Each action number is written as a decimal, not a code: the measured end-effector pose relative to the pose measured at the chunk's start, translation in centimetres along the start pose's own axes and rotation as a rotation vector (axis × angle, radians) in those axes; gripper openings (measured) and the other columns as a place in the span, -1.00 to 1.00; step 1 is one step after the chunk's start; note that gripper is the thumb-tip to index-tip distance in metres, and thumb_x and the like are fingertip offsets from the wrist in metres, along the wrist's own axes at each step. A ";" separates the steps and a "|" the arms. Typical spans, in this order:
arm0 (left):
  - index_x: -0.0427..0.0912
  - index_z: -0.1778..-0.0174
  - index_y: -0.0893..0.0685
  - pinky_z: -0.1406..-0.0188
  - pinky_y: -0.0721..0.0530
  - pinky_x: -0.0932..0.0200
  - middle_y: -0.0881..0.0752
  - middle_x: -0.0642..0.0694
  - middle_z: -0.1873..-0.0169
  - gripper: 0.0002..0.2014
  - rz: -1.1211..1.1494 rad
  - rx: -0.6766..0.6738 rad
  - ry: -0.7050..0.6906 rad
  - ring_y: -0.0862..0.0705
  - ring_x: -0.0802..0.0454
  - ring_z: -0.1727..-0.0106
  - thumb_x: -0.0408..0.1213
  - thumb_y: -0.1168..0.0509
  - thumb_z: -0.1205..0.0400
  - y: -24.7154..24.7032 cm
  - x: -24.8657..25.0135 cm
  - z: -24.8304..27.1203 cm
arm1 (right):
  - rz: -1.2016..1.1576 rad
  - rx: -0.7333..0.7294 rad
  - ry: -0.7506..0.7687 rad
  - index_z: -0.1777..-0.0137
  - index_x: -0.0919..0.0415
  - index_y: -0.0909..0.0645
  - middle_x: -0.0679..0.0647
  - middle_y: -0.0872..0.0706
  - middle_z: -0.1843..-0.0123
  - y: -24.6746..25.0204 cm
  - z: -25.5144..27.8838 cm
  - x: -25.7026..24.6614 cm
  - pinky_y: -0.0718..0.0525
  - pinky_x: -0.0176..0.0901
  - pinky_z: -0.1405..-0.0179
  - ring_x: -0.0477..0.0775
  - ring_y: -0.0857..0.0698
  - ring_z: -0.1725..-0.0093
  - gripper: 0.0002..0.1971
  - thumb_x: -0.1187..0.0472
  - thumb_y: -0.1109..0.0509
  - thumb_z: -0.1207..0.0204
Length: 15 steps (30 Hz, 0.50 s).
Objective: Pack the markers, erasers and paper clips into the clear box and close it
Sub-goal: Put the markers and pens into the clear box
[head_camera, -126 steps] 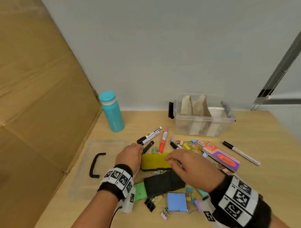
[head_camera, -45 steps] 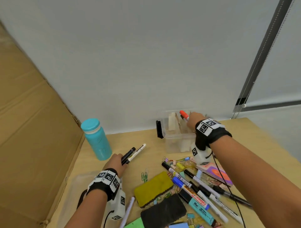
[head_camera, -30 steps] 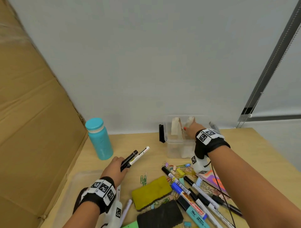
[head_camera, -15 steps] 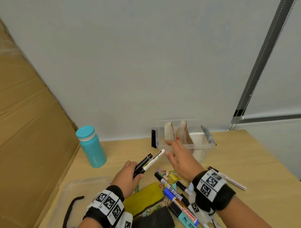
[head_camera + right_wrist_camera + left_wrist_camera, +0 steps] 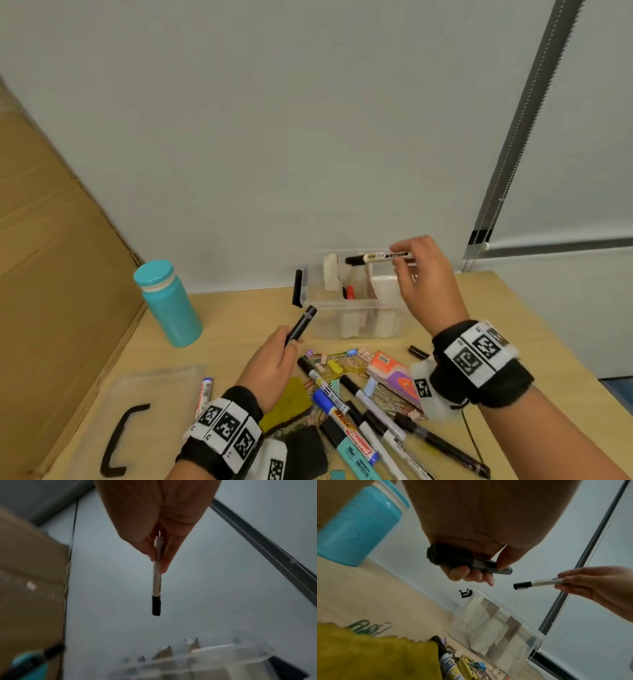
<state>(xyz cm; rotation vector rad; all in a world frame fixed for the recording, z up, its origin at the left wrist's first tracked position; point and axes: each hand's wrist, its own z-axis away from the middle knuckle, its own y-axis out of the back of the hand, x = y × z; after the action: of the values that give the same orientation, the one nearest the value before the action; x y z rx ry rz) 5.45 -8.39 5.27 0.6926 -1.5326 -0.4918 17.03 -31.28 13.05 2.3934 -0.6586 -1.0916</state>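
Observation:
The clear box (image 5: 352, 308) stands open at the back of the table, with a red marker (image 5: 350, 293) between its dividers. My right hand (image 5: 400, 263) pinches a white marker with a black cap (image 5: 376, 257) level above the box; the right wrist view shows this white marker (image 5: 157, 581) over the box (image 5: 205, 662). My left hand (image 5: 291, 342) grips a black marker (image 5: 301, 325) just in front of the box, also seen as the black marker (image 5: 467, 561). Several markers (image 5: 346, 421), binder clips (image 5: 334, 363), a yellow eraser (image 5: 291, 401) and a black eraser (image 5: 308, 452) lie loose near me.
The box lid (image 5: 147, 411) with its black handle lies at the left front. A teal bottle (image 5: 168, 305) stands at the left. Cardboard (image 5: 51, 274) walls off the left side. Green paper clips (image 5: 363, 627) lie by the yellow eraser (image 5: 376, 655). An orange and purple pack (image 5: 390, 373) lies near my right wrist.
My right hand has taken the white marker out of my left hand and lifted it over the box. My left hand now holds only the black marker.

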 end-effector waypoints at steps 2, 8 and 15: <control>0.02 -0.12 -0.49 0.35 -0.48 0.08 -0.51 -0.02 0.35 -0.82 0.010 -0.021 0.046 -0.47 0.07 0.39 -0.21 0.01 -0.75 0.0 -0.2 0.5 | 0.156 -0.066 0.034 -0.23 0.24 -0.61 0.07 -0.64 -0.18 -1.2 -0.7 1.0 -0.66 -0.20 -0.10 0.01 -0.68 -0.02 -0.75 0.36 -0.23 -0.62; 0.04 -0.14 -0.49 0.06 -0.63 0.06 -0.63 -0.03 0.21 -0.82 -0.007 -0.039 0.064 -0.65 0.00 0.13 -0.22 -0.03 -0.73 -0.7 0.5 1.3 | 0.577 -0.554 0.092 -0.30 0.29 -0.58 0.18 -0.70 -0.17 -6.2 -2.5 2.1 -0.68 -0.12 -0.06 0.16 -0.74 -0.04 -0.70 0.41 -0.28 -0.58; 0.21 -0.10 -0.46 -0.02 -0.62 0.19 -0.66 0.10 0.09 -0.83 -0.058 -0.017 0.035 -0.62 0.18 0.04 -0.20 -0.13 -0.71 -1.2 0.2 1.7 | 0.717 -0.737 0.087 -0.37 0.14 -0.55 0.14 -0.54 -0.47 -8.4 -2.0 3.4 -0.32 0.16 -0.51 0.18 -0.39 -0.53 -0.66 0.22 -0.11 -0.66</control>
<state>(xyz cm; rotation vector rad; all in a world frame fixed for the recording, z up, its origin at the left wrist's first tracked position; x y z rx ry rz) 3.94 -9.58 4.43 0.7299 -1.4775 -0.5333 22.53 -26.19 7.65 1.3946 -0.8099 -0.7240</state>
